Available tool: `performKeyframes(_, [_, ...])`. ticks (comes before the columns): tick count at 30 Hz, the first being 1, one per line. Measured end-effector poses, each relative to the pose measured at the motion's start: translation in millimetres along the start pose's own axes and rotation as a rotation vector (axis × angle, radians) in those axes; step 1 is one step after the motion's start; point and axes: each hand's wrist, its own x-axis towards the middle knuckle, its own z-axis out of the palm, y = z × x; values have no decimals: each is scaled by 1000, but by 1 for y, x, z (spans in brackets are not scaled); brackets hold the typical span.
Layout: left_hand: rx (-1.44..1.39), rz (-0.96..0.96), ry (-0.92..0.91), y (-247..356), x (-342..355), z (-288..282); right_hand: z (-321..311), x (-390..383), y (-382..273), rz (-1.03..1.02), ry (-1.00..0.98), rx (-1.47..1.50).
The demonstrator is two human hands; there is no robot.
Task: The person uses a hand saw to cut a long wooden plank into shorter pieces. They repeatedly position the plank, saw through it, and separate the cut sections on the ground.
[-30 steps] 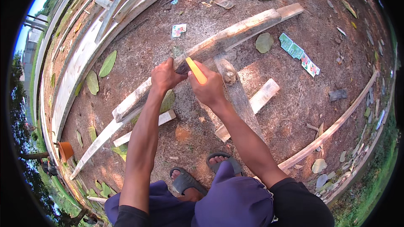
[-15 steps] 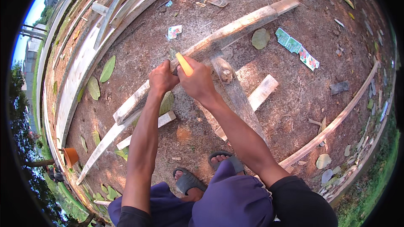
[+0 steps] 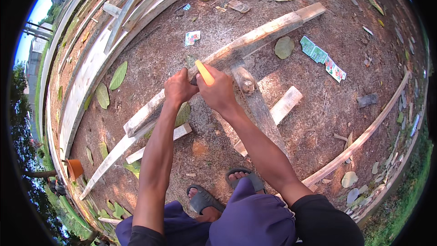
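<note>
A long, rough wooden beam (image 3: 255, 32) runs diagonally from lower left to upper right ahead of me. My left hand (image 3: 179, 87) is closed around it just left of its middle, thumb side toward my right hand. Beside it, almost touching, my right hand (image 3: 218, 92) grips a yellow-handled tool (image 3: 205, 74). The handle slants up and away from my fist across the beam. Its working end cannot be made out, so its exact kind is unclear. A weathered timber (image 3: 261, 114) with a round knot meets the beam just right of my right hand.
Short wood offcuts (image 3: 286, 105) lie around the timber, and a long thin strip (image 3: 359, 139) curves along the right. White boards (image 3: 86, 86) are stacked at left, near an orange pot (image 3: 74, 169). Leaves (image 3: 118, 75) and colourful wrappers (image 3: 318, 56) litter the soil. My sandalled feet (image 3: 205, 199) stand below.
The whole view has shifted slightly, with the scene sitting a little lower. Both hands keep their places on the beam and the tool, with hardly any movement relative to the wood.
</note>
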Motion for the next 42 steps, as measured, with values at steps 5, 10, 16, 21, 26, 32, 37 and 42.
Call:
performKeyframes(5, [-34,-23,-23,-23,-13,4,-76,-137,11,86,-103,83])
performKeyframes(10, [-20,-60,-147,-18,-17,8,-110,-195,12,96,-134,4])
performKeyframes(16, [-34,-12,-70,-1,-3,-4,-16,-17,5,44,-61,115])
performKeyframes(21, [-51,-23,-87,-24,-8,-3,-84,-163,22,19,-98,-14])
performKeyframes(26, [-14,-33,-136,-13,-2,-9,-85,-171,23,36,-91,37])
performKeyframes(32, [9,-28,-125,-6,-1,-11,-8,-34,17,-53,20,102])
performKeyframes(37, [14,-61,-218,-14,-5,-9,-107,-200,24,90,-132,15])
performKeyframes(42, [0,-35,-173,-8,-4,-6,-49,-126,43,-66,26,31])
